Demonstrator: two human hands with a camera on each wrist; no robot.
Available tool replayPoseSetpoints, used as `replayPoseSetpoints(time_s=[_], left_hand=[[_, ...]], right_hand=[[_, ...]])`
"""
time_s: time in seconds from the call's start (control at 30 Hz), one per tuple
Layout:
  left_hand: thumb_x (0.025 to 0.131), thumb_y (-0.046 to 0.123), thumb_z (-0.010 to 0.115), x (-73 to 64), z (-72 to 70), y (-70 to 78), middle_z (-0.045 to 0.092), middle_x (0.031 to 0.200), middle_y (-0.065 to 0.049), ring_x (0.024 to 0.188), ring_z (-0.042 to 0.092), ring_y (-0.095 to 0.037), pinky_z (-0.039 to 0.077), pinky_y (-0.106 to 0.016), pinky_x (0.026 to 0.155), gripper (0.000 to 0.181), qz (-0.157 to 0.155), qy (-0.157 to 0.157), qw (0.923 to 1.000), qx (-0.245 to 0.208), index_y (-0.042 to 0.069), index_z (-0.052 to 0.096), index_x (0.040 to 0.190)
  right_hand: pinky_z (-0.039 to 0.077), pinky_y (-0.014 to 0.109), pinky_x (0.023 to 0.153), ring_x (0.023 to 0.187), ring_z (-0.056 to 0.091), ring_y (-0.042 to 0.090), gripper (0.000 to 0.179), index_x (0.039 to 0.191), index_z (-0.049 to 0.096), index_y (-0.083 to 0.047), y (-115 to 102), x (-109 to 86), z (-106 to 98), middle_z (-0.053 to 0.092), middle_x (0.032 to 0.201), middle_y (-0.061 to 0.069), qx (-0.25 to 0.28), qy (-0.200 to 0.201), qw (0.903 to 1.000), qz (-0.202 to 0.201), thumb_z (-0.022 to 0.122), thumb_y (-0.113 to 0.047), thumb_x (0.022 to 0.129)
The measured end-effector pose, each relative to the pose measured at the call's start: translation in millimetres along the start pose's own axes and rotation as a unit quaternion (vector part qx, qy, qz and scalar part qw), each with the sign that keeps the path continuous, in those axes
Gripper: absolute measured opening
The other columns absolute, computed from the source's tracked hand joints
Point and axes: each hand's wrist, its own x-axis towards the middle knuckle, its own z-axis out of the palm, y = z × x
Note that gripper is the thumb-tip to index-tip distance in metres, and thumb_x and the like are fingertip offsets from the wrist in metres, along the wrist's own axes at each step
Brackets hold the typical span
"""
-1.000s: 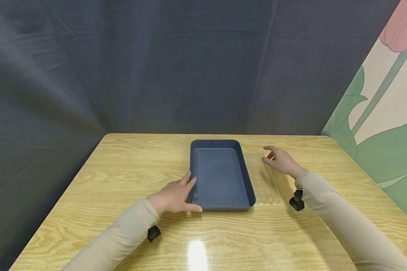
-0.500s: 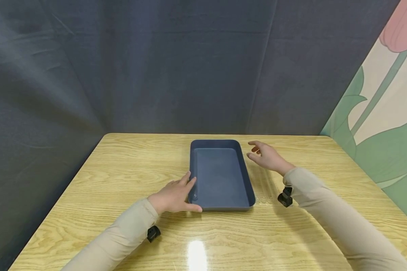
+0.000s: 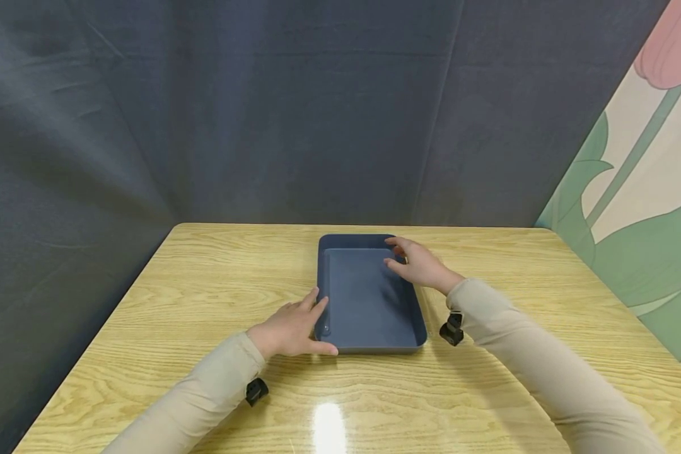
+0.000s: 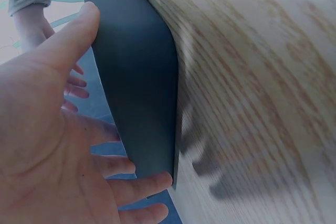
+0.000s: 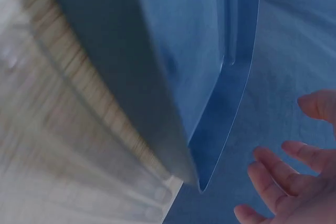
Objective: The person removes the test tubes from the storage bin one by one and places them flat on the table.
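A dark blue rectangular tray (image 3: 369, 315) lies on the table, long side pointing away from me. My left hand (image 3: 286, 331) touches its near left side, fingers spread and fairly straight; the left wrist view shows fingertips on the tray's outer wall (image 4: 139, 72). Over the tray's far right part hovers my right hand (image 3: 422, 263), its fingers loosely bent and apart, with nothing visible between them. Inside, along the left wall, lies a clear narrow strip (image 3: 326, 328). Clear, see-through plastic (image 5: 89, 129) lies right of the tray, partly hidden by my right arm and blurred.
The wood-grain table (image 3: 221, 271) extends on both sides of the tray. A dark blue cloth (image 3: 295, 126) hangs behind and at the left. At the right is a wall with a painted tulip (image 3: 669, 53). Black cameras (image 3: 255, 391) sit on both wrists.
My right hand has moved left, from above the clear plastic beside the tray to above the tray's far right part. The left hand and the tray have stayed in place.
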Motion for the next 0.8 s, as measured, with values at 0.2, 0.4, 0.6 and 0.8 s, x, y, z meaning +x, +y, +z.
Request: replayPoseSetpoints(time_s=[0.2, 0.4, 0.6, 0.8], left_hand=[[0.083, 0.060, 0.057, 0.8, 0.8, -0.8, 0.005, 0.157, -0.018, 0.140, 0.028, -0.038, 0.023, -0.053, 0.114, 0.094, -0.002, 0.001, 1.0000, -0.001, 0.007, 0.018, 0.150], [0.082, 0.061, 0.057, 2.0, 1.9, -2.3, 0.005, 0.158, -0.018, 0.140, 0.028, -0.038, 0.024, -0.052, 0.114, 0.095, -0.005, 0.003, 1.0000, 0.001, 0.007, 0.018, 0.150], [0.082, 0.061, 0.057, 1.8, 1.4, -1.8, 0.005, 0.158, -0.018, 0.139, 0.029, -0.038, 0.024, -0.052, 0.114, 0.095, -0.004, 0.002, 1.0000, 0.002, 0.008, 0.018, 0.150], [0.083, 0.060, 0.057, 1.4, 0.5, -0.7, 0.007, 0.157, -0.020, 0.138, 0.030, -0.039, 0.026, -0.053, 0.113, 0.094, 0.003, 0.004, 1.0000, 0.004, 0.006, 0.019, 0.150]], right_hand=[[0.046, 0.049, 0.096, 0.121, 0.051, 0.038, 0.054, 0.142, 0.034, 0.000, -9.9, 5.7, 7.3, 0.050, 0.133, 0.027, 0.014, -0.021, 0.9996, -0.010, 0.051, -0.022, 0.096], [0.047, 0.048, 0.095, 0.119, 0.053, 0.037, 0.054, 0.141, 0.035, 0.001, -16.9, 10.7, 15.2, 0.050, 0.133, 0.026, 0.022, -0.023, 0.9992, -0.025, 0.052, -0.022, 0.096], [0.048, 0.048, 0.093, 0.115, 0.056, 0.036, 0.053, 0.140, 0.037, -0.002, -23.8, 14.9, 20.8, 0.055, 0.127, 0.025, 0.014, -0.026, 0.9993, -0.023, 0.053, -0.024, 0.095], [0.049, 0.047, 0.091, 0.110, 0.059, 0.035, 0.054, 0.141, 0.037, -0.003, -27.4, 19.7, 27.8, 0.058, 0.124, 0.024, -0.003, -0.033, 0.9993, -0.019, 0.053, -0.027, 0.095]])
